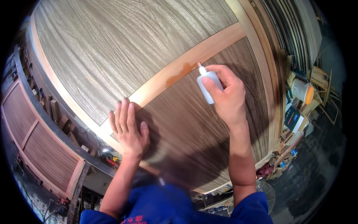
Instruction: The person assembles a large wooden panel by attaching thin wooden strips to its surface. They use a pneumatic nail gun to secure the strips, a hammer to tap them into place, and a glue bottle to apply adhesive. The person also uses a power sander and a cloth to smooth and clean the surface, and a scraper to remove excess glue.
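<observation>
For an even wet line, it seemed best for the bottle [209, 87] to be squeezed gently and its nozzle [201, 68] to be guided slowly along the wooden strip [220, 41]. The bottle was held in the right grip [231, 95], narrowed between thumb and fingers; the wet streak [186, 69] lay beyond it, leftward. By the left grip [128, 130], spread flat, only wood was touched.

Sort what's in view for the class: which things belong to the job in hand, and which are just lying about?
In use:
bottle, in the right hand
panel, under the left hand
wet-looking streak

Seemingly lying about:
tub
fan
wood scraps
second panel
</observation>
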Tool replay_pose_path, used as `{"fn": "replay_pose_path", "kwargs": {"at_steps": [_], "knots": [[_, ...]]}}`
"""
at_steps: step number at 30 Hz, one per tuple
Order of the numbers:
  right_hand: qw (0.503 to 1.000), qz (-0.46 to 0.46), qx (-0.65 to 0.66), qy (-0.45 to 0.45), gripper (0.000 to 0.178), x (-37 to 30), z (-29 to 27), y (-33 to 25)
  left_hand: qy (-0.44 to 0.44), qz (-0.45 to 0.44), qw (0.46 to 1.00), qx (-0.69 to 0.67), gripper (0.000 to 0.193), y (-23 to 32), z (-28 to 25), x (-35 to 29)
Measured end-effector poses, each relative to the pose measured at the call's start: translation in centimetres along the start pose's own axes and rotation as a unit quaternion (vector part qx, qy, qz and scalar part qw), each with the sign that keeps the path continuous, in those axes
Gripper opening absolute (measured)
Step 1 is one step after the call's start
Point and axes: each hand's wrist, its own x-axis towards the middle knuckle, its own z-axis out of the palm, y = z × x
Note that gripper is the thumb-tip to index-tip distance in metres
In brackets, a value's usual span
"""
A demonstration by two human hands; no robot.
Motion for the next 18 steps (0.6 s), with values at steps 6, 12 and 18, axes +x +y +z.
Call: {"fn": "replay_pose_path", "kwargs": {"at_steps": [6,12,18], "knots": [[0.999,0.035,0.006,0.0,0.029,0.9,-1.4,-0.7,-0.006,0.0,1.0,0.002,0.066,0.0,0.0,0.1],[1.0,0.012,-0.014,-0.005,0.027,0.7,-0.9,-0.6,-0.005,-0.003,1.0,0.009,0.065,0.1,0.0,0.0],[0.999,0.013,0.002,0.029,0.026,2.2,-2.6,-0.5,-0.009,-0.008,1.0,0.014,0.063,0.3,0.0,0.2]]}}
